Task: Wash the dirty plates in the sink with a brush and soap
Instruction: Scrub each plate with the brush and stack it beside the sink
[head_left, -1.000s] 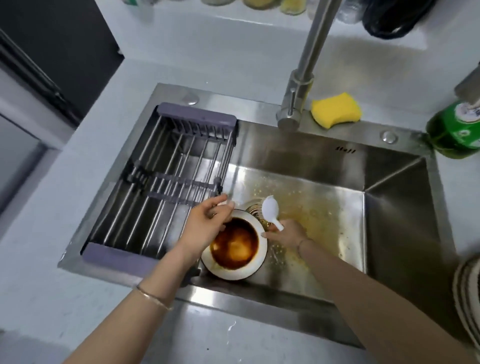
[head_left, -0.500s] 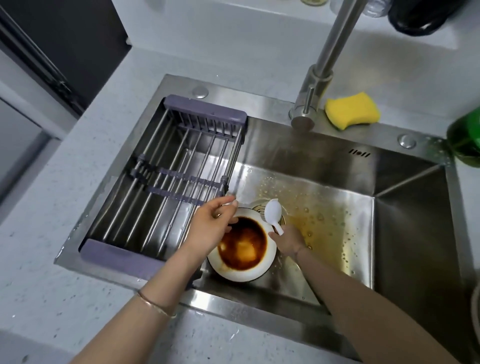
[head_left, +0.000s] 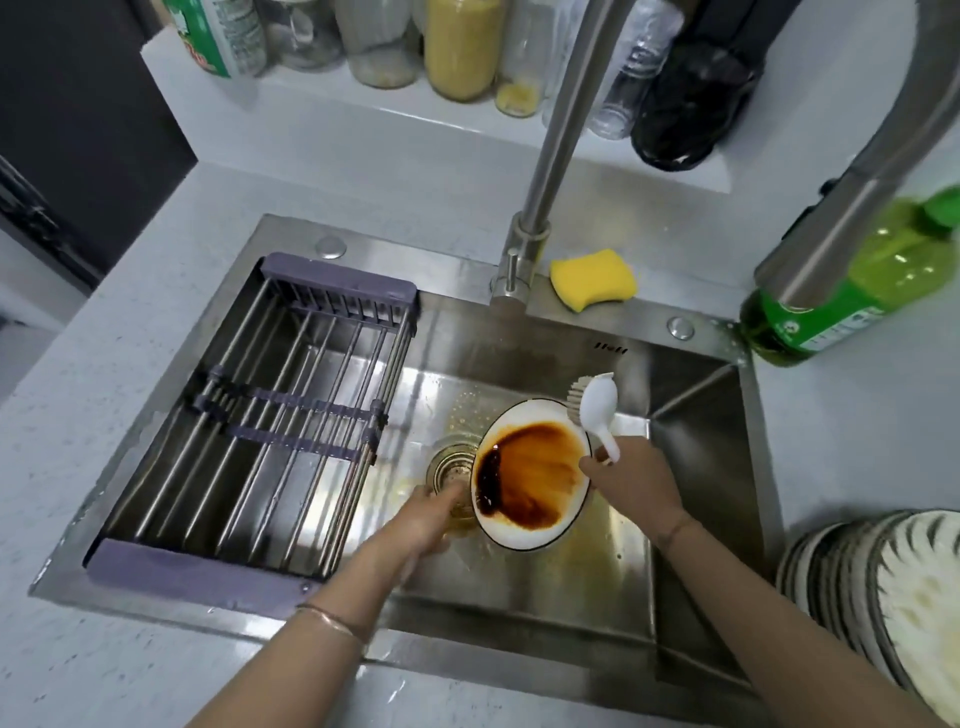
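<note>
fingers curled on the lower left rim, left hand (head_left: 431, 514) holds the dirty plate (head_left: 519, 536) tilted over the sink (head_left: 701, 493) floor, above the drain and right of the drying rack (head_left: 260, 415). brown sauce coats the plate's face. right hand (head_left: 634, 483) clasps the white brush (head_left: 597, 405) by its handle, bristles just beside the plate's upper right rim. yellow sponge (head_left: 592, 278) on the back ledge; green soap bottle (head_left: 852, 280) at far right.

You look down on a pale speckled countertop (head_left: 104, 395); behind it, a white ledge (head_left: 332, 101) lined with jars (head_left: 462, 47); to your left, a dark panel (head_left: 67, 130); soft, even light throughout.
</note>
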